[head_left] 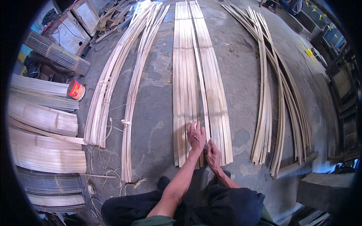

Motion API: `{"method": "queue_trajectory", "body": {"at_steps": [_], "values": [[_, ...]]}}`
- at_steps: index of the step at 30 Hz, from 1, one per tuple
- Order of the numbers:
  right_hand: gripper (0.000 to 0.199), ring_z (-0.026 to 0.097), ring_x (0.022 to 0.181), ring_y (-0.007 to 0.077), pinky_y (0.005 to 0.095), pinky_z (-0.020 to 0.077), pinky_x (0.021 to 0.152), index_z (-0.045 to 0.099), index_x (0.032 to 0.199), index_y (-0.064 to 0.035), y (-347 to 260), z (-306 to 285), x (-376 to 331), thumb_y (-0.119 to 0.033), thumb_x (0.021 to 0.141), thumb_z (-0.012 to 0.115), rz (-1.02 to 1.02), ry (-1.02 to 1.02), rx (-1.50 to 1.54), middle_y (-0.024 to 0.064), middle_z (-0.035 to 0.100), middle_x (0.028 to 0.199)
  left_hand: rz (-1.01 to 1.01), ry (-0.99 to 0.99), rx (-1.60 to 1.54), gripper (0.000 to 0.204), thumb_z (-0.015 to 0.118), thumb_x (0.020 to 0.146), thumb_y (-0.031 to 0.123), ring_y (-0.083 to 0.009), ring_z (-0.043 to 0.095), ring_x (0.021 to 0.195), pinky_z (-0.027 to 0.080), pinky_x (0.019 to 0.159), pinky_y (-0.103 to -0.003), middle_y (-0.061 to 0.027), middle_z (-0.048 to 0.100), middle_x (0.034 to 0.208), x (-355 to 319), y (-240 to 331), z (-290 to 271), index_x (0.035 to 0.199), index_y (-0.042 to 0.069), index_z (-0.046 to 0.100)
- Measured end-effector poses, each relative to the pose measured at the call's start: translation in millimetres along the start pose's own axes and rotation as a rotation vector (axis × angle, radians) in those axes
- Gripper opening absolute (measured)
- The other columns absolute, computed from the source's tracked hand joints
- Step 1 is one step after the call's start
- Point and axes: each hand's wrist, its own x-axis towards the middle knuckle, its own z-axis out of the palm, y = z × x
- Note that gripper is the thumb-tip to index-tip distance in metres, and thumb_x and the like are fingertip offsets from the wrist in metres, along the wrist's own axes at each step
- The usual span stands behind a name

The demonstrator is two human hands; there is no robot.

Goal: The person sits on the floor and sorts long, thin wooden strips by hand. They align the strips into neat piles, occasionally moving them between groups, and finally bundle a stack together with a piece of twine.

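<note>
Long pale bamboo slats lie side by side on the floor in front of me. A second group of slats lies just to their right. Between the two groups runs a single light bamboo strip, apart from its neighbours for much of its length. My left hand rests on the near part of the slats, fingers spread and pointing away from me. Close on its right, my right hand is closed, thumb and fingers pinching at the near end of the single strip. Its fingers partly hide that end.
Tied bundles of thin strips lie to the left, with loose cord near them. More loose strips cross each other at the right. Rolled slat mats and a red tin line the left side. A concrete block stands lower right.
</note>
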Motion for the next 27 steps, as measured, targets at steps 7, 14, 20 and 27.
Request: {"method": "queue_trajectory", "body": {"at_steps": [7, 14, 20, 27], "values": [[0.042, 0.058, 0.069, 0.0220, 0.0330, 0.0476, 0.063, 0.039, 0.141, -0.0011, -43.8, -5.2, -23.5, -0.013, 0.101, 0.044, -0.242, -0.025, -0.039, 0.0148, 0.061, 0.084, -0.243, 0.240, -0.663, 0.032, 0.056, 0.097, 0.030, -0.0215, 0.064, 0.073, 0.051, 0.064, -0.036, -0.0135, 0.065, 0.085, 19.4, 59.1, -24.0, 0.114, 0.003, 0.056], [0.045, 0.057, 0.071, 0.0166, 0.0316, 0.0478, 0.065, 0.038, 0.142, -0.0001, -32.7, -12.8, -17.2, -0.022, 0.103, 0.039, -0.161, -0.075, 0.009, 0.0133, 0.059, 0.095, -0.250, 0.325, -0.755, 0.024, 0.055, 0.098, 0.022, -0.0115, 0.053, 0.073, 0.046, 0.066, -0.028, -0.0043, 0.059, 0.081, 39.9, 59.0, -59.3, 0.104, -0.001, 0.060], [0.037, 0.053, 0.063, 0.0129, 0.0280, 0.0467, 0.059, 0.050, 0.133, -0.0011, -28.2, -14.4, -23.3, -0.019, 0.102, 0.043, -0.162, -0.071, -0.102, 0.0091, 0.053, 0.083, -0.425, 0.230, -0.453, 0.028, 0.058, 0.093, 0.029, -0.0297, 0.069, 0.082, 0.051, 0.070, -0.041, -0.0166, 0.070, 0.089, 72.9, -34.7, -53.2, 0.107, 0.007, 0.066], [0.031, 0.055, 0.063, 0.0140, 0.0286, 0.0471, 0.059, 0.056, 0.127, -0.0021, -18.9, -20.2, -24.6, -0.011, 0.099, 0.046, -0.169, -0.071, -0.114, 0.0085, 0.053, 0.081, -0.466, 0.179, -0.377, 0.041, 0.055, 0.091, 0.026, -0.0358, 0.067, 0.092, 0.051, 0.079, -0.042, -0.0208, 0.069, 0.103, 78.4, -79.4, -52.8, 0.129, 0.012, 0.060]]}}
